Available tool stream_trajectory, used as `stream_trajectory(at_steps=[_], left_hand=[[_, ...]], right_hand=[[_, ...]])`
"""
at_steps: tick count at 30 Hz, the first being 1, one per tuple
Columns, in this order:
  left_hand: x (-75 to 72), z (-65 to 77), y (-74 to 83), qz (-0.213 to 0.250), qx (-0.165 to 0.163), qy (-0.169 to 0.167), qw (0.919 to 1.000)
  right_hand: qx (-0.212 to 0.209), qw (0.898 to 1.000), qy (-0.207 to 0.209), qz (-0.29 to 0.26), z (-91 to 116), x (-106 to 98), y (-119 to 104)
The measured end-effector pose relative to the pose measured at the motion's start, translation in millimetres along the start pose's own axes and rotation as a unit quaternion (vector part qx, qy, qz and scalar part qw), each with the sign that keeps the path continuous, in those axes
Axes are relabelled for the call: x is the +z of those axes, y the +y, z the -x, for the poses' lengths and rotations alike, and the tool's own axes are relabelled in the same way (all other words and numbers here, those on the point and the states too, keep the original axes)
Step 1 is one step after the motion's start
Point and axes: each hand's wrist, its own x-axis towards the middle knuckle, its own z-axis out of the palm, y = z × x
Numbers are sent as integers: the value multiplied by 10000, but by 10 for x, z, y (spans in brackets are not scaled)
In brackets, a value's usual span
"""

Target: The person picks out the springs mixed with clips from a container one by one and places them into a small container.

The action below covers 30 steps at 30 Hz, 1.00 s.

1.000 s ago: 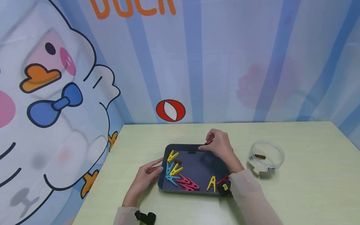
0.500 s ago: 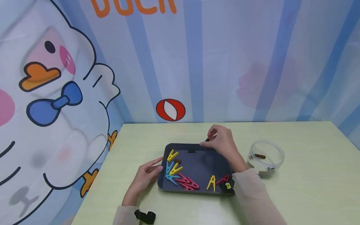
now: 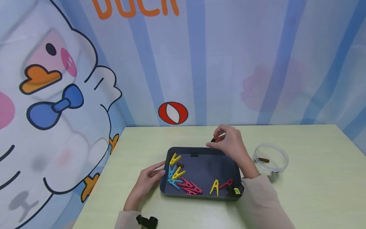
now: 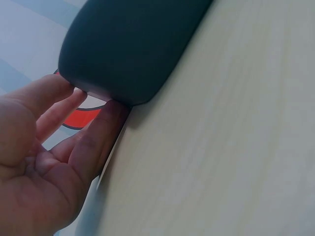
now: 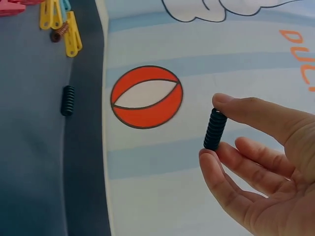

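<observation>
My right hand is raised just beyond the tray's far right edge. In the right wrist view, its thumb and fingertips pinch a dark coil spring by its two ends. The grey tray stands on the table, and my left hand touches its left side with extended fingers, also seen at the tray's corner in the left wrist view. Inside the tray, another dark spring lies along the far wall and a brown spring lies at the left, among yellow, blue and pink clothespins.
A clear round dish stands right of the tray, with a small brown piece seen in it. Greyish pieces beside it are partly hidden by the right forearm. A yellow clip and a red one lie at the tray's near right.
My right hand has lifted away from the tray's far rim, moving up and to the right with the dark spring. The left hand and the tray have stayed in place.
</observation>
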Motion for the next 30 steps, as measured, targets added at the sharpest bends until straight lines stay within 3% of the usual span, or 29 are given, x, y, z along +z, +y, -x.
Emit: stream_trajectory(at_steps=[17, 30], left_hand=[[16, 27, 27, -54, 11, 83, 10000], [18, 18, 24, -4, -16, 87, 10000]], right_hand=[[337, 9985, 49, -430, 126, -422, -8], [490, 9983, 143, -265, 227, -742, 122]])
